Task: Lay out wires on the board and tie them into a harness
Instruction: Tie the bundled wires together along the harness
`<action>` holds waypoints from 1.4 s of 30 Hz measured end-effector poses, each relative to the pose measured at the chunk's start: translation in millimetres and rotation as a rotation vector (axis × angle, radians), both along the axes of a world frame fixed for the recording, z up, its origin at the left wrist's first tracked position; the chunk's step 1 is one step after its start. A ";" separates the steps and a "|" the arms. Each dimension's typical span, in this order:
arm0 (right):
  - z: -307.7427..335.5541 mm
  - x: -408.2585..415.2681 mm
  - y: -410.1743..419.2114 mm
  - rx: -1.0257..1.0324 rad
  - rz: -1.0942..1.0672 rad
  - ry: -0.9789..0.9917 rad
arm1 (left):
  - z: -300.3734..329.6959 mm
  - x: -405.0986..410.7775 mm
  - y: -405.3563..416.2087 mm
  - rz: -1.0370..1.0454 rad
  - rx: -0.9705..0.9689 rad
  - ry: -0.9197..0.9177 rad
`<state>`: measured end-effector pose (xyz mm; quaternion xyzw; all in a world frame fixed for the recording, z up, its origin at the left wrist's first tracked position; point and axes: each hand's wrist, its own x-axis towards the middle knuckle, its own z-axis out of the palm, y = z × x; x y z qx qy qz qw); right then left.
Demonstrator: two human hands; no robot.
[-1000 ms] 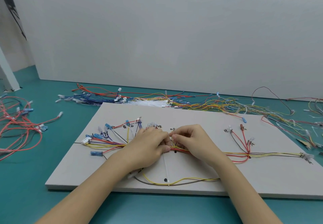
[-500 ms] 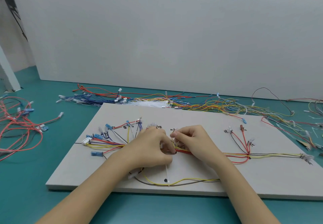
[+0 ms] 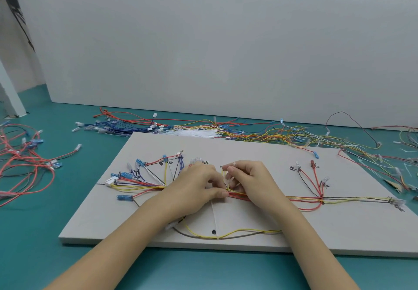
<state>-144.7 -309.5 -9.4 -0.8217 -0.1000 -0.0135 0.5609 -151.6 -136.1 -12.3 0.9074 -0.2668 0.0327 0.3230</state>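
Place: we take this for a wiring workshop bench.
Bench: we see a teal top [image 3: 34, 233] across the lower frame.
Board: a pale board [image 3: 248, 242] at centre carries handwritten marks and a fanned harness [image 3: 144, 185].
Stock: we count loose wires [image 3: 260, 132] along the board's far edge and a red heap [image 3: 20, 160] at left.
Backdrop: a plain white panel [image 3: 226, 40] fills the upper frame.
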 end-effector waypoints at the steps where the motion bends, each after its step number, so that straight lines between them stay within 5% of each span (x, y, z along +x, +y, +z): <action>1: -0.2 -0.3 -0.3 -0.012 -0.014 -0.018 | -1.1 -1.1 -2.6 0.025 0.019 -0.061; 8: 2.7 -5.5 -4.1 0.136 -0.009 -0.014 | 2.0 -8.8 -11.5 0.080 0.093 -0.488; 10: 3.8 -6.4 -4.9 0.101 0.039 0.009 | 3.2 -9.0 -13.3 0.032 0.063 -0.384; 17: 7.6 -6.9 -9.3 0.064 0.029 -0.003 | -2.4 -7.2 -17.2 0.048 -0.522 0.231; 21: 7.1 -7.4 -8.8 0.106 -0.019 -0.055 | -4.3 -4.6 -17.6 0.073 -0.696 0.390; 30: 11.1 -9.3 -10.1 0.216 -0.016 -0.006 | 0.9 0.1 -3.0 0.035 -0.631 0.573; 42: 5.8 -8.0 -5.6 0.034 -0.021 -0.002 | 4.2 4.0 6.9 0.097 -0.434 0.412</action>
